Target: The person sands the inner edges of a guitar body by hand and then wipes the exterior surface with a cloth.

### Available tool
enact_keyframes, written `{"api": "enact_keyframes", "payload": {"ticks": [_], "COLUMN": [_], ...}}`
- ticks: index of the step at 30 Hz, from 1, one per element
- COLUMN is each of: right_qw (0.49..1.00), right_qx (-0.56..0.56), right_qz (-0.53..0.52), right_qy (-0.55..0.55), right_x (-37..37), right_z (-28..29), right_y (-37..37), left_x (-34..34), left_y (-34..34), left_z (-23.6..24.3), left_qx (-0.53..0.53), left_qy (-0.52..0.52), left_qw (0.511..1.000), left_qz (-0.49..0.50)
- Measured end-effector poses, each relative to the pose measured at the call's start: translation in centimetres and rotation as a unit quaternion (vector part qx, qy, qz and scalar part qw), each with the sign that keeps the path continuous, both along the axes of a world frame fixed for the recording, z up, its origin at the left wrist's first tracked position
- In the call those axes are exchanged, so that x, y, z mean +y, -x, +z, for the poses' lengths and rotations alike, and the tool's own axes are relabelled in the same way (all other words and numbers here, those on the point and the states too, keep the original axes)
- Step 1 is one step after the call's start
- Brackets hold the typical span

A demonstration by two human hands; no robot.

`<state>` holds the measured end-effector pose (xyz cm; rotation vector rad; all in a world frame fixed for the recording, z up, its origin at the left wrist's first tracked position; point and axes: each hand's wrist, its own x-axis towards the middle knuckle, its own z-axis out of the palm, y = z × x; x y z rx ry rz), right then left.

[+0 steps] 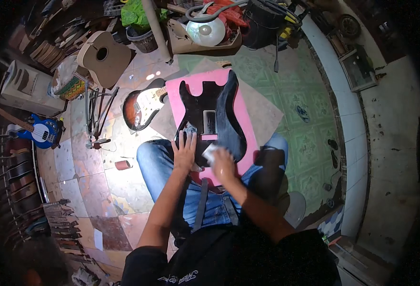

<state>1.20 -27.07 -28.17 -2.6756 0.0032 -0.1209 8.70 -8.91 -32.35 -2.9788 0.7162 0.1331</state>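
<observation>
Guitar body [225, 119], black and double-horned, lies on a pink sheet [249, 136] in front of the seated person, its horns pointing away. It has a rectangular opening near its middle and a smaller slot on the near side, with pink showing through. The left hand [185, 152] rests palm down on the body's lower left part, fingers spread, holding nothing visible; a grey patch [190, 127] shows by the fingertips. The right hand [223, 164], blurred, is curled around a pale pad [210, 152] at the body's near end; I cannot tell whether the pad is cloth or paper. Legs in jeans [154, 164] flank that end. A brownish board [268, 113] juts out from under the sheet, right of the body.

Just left of the body is a sunburst guitar [143, 107] with a white pickguard; farther left lie long metal bars [93, 112]. A short red-brown roll [122, 165] sits left of the body's near end. Beyond the body, to its left, leans an unpainted acoustic guitar [106, 62]. Well to its left is a blue guitar [42, 132]; to its right, green tiles [293, 143].
</observation>
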Motion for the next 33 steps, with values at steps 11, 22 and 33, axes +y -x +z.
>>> {"api": "enact_keyframes", "payload": {"ticks": [11,22,33], "right_qw": [0.996,0.990,0.986], "right_qx": [-0.009,-0.005,-0.026], "right_qz": [-0.063,-0.136,-0.155], "right_qy": [0.055,0.035,0.052], "right_x": [0.3,-4.7,-8.2], "right_z": [0.7,0.5,0.1], "right_y": [-2.0,-1.6,0.3], "left_x": [0.6,-1.8,-1.4], "left_y": [-0.5,-0.3,-0.2], "left_z": [-3.3,3.5,3.2], "left_qx": [-0.238,0.121,0.111], "left_qy": [-0.008,0.053,0.082], "left_qw": [0.971,0.991,0.990], "left_qz": [-0.024,0.009,0.016]}}
